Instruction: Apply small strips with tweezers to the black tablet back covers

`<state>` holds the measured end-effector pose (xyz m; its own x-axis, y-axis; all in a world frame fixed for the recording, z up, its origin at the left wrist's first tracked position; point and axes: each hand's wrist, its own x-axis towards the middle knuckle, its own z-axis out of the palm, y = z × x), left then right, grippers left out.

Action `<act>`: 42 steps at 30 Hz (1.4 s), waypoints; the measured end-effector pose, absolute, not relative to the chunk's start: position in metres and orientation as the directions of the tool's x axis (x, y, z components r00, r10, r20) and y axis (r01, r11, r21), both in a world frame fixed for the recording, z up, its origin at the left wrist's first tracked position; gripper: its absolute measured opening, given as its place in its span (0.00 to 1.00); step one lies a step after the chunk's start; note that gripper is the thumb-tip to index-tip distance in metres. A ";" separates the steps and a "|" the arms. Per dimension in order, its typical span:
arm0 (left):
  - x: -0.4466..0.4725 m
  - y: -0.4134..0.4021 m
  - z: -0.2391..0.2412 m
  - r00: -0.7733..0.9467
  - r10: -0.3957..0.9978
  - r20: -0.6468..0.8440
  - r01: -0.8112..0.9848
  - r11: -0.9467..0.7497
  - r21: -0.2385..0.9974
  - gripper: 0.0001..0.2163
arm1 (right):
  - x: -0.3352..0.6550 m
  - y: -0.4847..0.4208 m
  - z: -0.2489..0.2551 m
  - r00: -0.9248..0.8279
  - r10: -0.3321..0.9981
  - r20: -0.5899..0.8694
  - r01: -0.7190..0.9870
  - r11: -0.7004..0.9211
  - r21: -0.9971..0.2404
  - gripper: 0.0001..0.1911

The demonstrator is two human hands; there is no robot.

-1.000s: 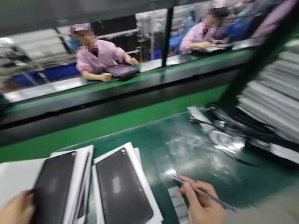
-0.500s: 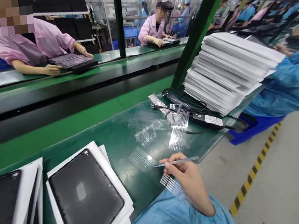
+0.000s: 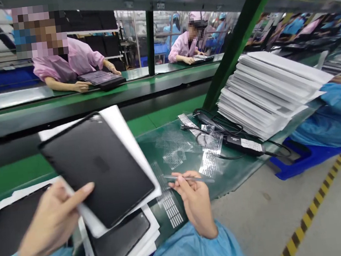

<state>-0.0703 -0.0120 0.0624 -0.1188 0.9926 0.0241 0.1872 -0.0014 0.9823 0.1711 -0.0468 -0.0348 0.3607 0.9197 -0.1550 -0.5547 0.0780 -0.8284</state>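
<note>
My left hand [image 3: 53,219] grips a black tablet back cover [image 3: 98,169] together with the white sheet [image 3: 121,129] under it, lifted and tilted above the bench. Another black cover [image 3: 119,245] lies on white sheets directly below, and a third cover [image 3: 11,222] lies at the far left. My right hand [image 3: 194,201] pinches metal tweezers [image 3: 188,178], tips pointing left, over clear strips of small labels [image 3: 172,208] on the green bench [image 3: 248,164].
A tall stack of white sheets [image 3: 271,92] sits at the right, with a black adapter and cables [image 3: 236,141] beside it. A person in a blue sleeve [image 3: 326,118] works at right. Across the conveyor [image 3: 153,84], two people in pink handle tablets. Floor with striped tape lies right.
My left hand has come into view and raised a black cover with its white sheet above the stack. My right hand keeps the tweezers, shifted slightly left.
</note>
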 end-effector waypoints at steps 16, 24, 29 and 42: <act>-0.007 -0.003 -0.007 0.183 0.977 0.114 0.492 -0.191 0.849 0.11 | 0.203 -0.065 -0.047 0.133 0.978 -0.161 -0.246 -0.125 -0.961 0.10; -0.003 -0.005 -0.006 0.261 0.899 0.353 0.696 -0.428 0.577 0.08 | 0.209 -0.063 -0.045 0.096 0.981 -0.169 -0.171 -0.151 -0.974 0.09; -0.001 -0.005 -0.003 0.294 0.840 0.455 0.660 -0.523 0.539 0.04 | 0.209 -0.063 -0.043 0.108 0.973 -0.202 -0.188 -0.179 -0.966 0.09; -0.001 -0.005 -0.002 0.325 0.789 0.521 0.562 -0.605 0.564 0.06 | 0.206 -0.064 -0.039 0.172 0.958 -0.228 -0.221 -0.188 -0.957 0.10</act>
<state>-0.0010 -0.0045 -0.0021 0.3253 0.7889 0.5214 0.5623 -0.6047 0.5641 0.2064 -0.0635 -0.0394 0.1724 0.9582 -0.2282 -0.2210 -0.1881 -0.9570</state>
